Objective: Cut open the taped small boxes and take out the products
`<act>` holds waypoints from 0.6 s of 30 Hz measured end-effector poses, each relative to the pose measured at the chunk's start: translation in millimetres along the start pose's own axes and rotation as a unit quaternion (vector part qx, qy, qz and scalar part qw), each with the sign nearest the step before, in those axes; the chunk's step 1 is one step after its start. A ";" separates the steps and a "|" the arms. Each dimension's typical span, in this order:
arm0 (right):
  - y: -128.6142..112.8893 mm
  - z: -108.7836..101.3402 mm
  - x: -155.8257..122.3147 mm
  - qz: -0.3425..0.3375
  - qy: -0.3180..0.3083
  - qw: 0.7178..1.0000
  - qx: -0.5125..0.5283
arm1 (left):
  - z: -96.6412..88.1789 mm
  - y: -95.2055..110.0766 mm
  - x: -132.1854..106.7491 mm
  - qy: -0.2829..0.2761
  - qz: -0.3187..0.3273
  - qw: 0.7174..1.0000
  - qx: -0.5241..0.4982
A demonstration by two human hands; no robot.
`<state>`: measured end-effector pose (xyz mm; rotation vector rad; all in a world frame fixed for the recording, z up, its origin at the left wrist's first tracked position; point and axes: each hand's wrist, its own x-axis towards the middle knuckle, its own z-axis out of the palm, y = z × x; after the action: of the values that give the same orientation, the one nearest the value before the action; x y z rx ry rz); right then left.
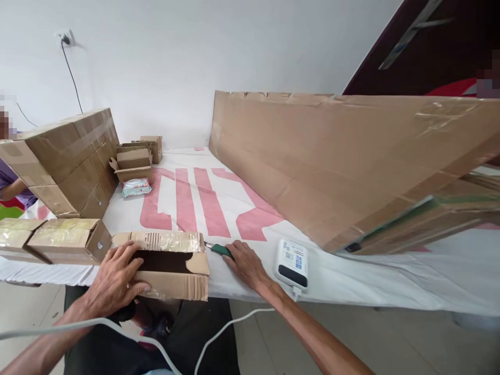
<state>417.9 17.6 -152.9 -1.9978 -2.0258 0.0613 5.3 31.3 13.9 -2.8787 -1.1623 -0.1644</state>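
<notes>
A small cardboard box (172, 278) sits open at the near edge of the table, its long flaps parted over a dark inside. Spread across its left end, my left hand (119, 273) grips it, thumb on the near flap and fingers on the far one. My right hand (247, 264) rests on the cloth right of the box, closed around a green utility knife (222, 250). The knife's blade points left, close to the box's right end. Right of that hand lies a white power bank (292, 263) with a cable plugged in.
Two taped boxes (64, 239) stand left of my left hand, before a wall of stacked cartons (78, 161). Farther back are several small boxes (135, 164) and a wipes packet (136, 187). A large cardboard sheet (332, 156) leans at right. White cables (152, 341) cross my lap.
</notes>
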 end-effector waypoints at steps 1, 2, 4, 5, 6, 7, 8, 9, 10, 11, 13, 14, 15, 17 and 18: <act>-1.5 -0.4 -0.9 0.007 0.000 1.000 0.008 | 9.3 1.9 -7.6 0.016 -0.008 1.000 0.017; -4.2 -1.3 -2.2 0.010 0.004 1.000 0.022 | 16.7 3.0 -13.8 0.029 -0.019 0.999 0.032; -13.8 -5.0 -5.1 -0.005 0.010 0.997 0.080 | 25.6 3.9 -21.6 0.052 -0.049 0.996 0.057; -20.7 -7.7 -6.2 -0.026 0.005 0.992 0.125 | 27.5 3.7 -23.3 0.064 -0.065 0.994 0.067; -28.9 -10.6 -6.7 -0.050 -0.007 0.983 0.175 | 28.4 3.1 -23.5 0.077 -0.077 0.991 0.073; -38.1 -13.6 -6.4 -0.072 -0.026 0.971 0.225 | 28.6 1.9 -22.7 0.090 -0.085 0.990 0.075; -48.0 -16.5 -5.1 -0.088 -0.049 0.957 0.274 | 28.8 0.1 -21.0 0.099 -0.090 0.988 0.073; -58.1 -19.0 -3.0 -0.099 -0.068 0.941 0.317 | 29.3 -2.4 -18.9 0.106 -0.093 0.988 0.066; -68.2 -21.1 -0.2 -0.107 -0.078 0.925 0.356 | 30.4 -5.5 -16.7 0.110 -0.096 0.988 0.056; -77.9 -22.6 2.9 -0.112 -0.079 0.911 0.389 | 32.1 -9.3 -14.6 0.114 -0.100 0.987 0.042; -95.5 -23.8 8.4 -0.123 -0.062 0.887 0.440 | 37.0 -18.1 -11.8 0.132 -0.107 0.985 0.012; -103.3 -23.7 10.3 -0.128 -0.050 0.879 0.457 | 39.7 -22.7 -10.8 0.147 -0.107 0.983 0.000; -110.6 -23.2 11.7 -0.130 -0.042 0.872 0.470 | 42.3 -27.0 -10.0 0.163 -0.109 0.981 -0.007; -123.7 -21.4 14.2 -0.130 -0.032 0.864 0.485 | 46.3 -34.4 -7.1 0.192 -0.116 0.975 -0.009; -129.5 -20.4 16.5 -0.128 -0.025 0.864 0.487 | 47.8 -37.1 -4.3 0.200 -0.120 0.972 -0.006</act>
<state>297.0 25.8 -100.1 -1.0799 -1.7069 0.8887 -19.5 58.3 -34.4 -2.5292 -1.4102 -0.7217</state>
